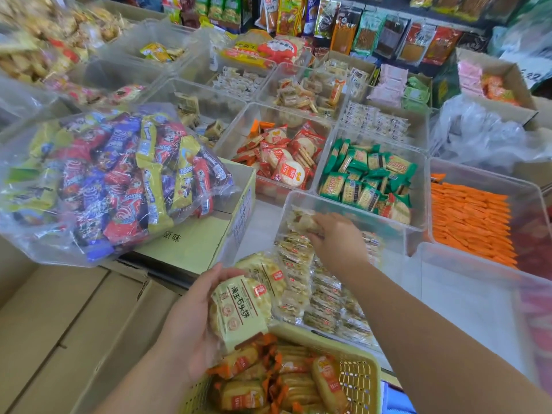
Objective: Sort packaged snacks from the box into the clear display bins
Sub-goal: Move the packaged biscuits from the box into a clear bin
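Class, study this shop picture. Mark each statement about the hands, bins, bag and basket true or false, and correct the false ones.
1. The left hand holds a pale yellow packet. True.
2. The right hand reaches into the bin of green packets. False: the right hand grips a small packet inside the nearer clear bin, which holds pale packets; the green packets lie in the bin behind it.
3. The big bag of mixed snacks lies on a cardboard box. True.
4. The yellow basket is empty. False: the yellow basket holds orange-wrapped snacks.
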{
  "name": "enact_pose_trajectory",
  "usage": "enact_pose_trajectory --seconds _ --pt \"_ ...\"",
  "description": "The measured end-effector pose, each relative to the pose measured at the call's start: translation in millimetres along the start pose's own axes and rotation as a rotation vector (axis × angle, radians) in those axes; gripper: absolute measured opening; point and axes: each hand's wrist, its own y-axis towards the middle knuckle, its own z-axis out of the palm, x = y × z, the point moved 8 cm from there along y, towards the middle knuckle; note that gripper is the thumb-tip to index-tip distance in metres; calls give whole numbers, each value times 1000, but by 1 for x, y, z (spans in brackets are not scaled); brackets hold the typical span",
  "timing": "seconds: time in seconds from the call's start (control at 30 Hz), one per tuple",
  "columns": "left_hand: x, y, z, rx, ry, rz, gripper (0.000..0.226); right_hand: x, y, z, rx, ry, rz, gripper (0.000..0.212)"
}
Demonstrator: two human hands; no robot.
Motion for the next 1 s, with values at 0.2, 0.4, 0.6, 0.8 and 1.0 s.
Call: enact_pose_trajectory --seconds 0.2,0.4,0.6,0.8,1.0 --pt "-3 -3 -13 -4 -87 9 40 12 9 54 315 -154 47 21" --pt "-6 -5 -20 9 -160 17 39 20 -1 62 485 -156 44 59" --pt "-11 -6 -7 83 -173 15 47 49 -41 16 281 -23 -229 69" --pt "-3 -2 12 220 -110 -109 50 80 -96 -31 26 40 -635 66" --pt "-13 7 28 157 -158 -59 44 41 -84 -46 -32 70 -542 42"
